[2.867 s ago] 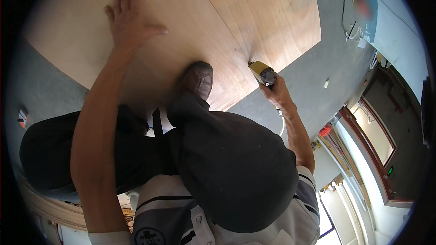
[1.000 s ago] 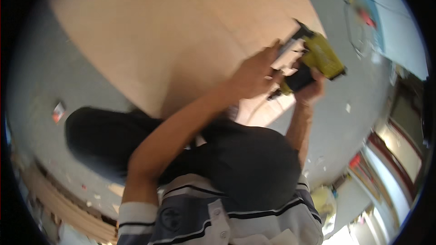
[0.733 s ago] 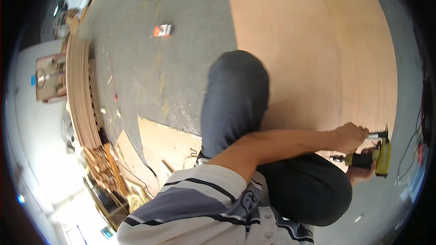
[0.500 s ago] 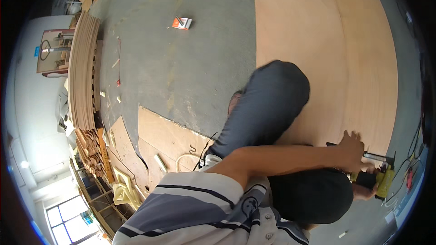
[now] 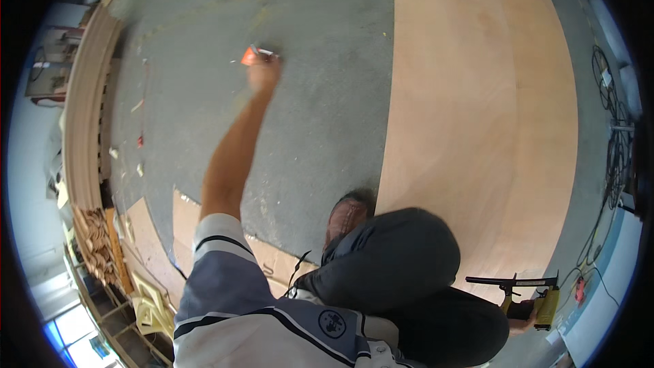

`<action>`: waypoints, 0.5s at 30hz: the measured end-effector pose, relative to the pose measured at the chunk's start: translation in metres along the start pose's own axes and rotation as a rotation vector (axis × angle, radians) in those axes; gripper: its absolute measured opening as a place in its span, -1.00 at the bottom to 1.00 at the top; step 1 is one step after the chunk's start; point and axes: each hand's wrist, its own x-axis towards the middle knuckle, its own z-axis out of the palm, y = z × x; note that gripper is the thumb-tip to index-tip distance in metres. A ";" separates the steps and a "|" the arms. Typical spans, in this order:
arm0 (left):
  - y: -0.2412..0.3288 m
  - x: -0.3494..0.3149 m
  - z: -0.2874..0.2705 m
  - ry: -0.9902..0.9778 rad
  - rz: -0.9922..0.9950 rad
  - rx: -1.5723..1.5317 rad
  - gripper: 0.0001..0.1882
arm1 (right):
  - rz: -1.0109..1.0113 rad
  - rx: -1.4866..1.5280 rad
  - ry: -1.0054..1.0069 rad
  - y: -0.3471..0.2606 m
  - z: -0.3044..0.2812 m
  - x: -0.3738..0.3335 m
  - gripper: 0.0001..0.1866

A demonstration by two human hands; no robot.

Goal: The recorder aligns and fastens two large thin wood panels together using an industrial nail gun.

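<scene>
My left arm stretches far out over the floor. The left hand (image 5: 264, 73) is at a small orange-and-white box (image 5: 248, 56), covering part of it; its fingers are blurred, so I cannot tell whether they grip anything. At the lower right my right hand (image 5: 523, 326) is closed round the handle of a yellow-and-black nail gun (image 5: 546, 308), partly hidden behind my knee. The gun's long black magazine rail (image 5: 501, 279) points left, over the near end of a large plywood sheet (image 5: 470, 123).
Stacked boards (image 5: 88, 109) stand at the left, with curved wood pieces (image 5: 99, 245) below them. Cardboard (image 5: 184, 215) lies near my left sleeve. Black hoses and cables (image 5: 616, 143) run along the right. My shoe (image 5: 345, 221) is beside the plywood.
My left hand has left the nail gun and swung across to the box on the floor. The right hand still holds the gun, whose rail now shows in full. My view has shifted.
</scene>
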 end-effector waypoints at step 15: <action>-0.052 0.047 0.064 -0.010 -0.150 0.396 -0.62 | -0.126 -0.119 -0.100 -0.035 -0.003 -0.024 -0.70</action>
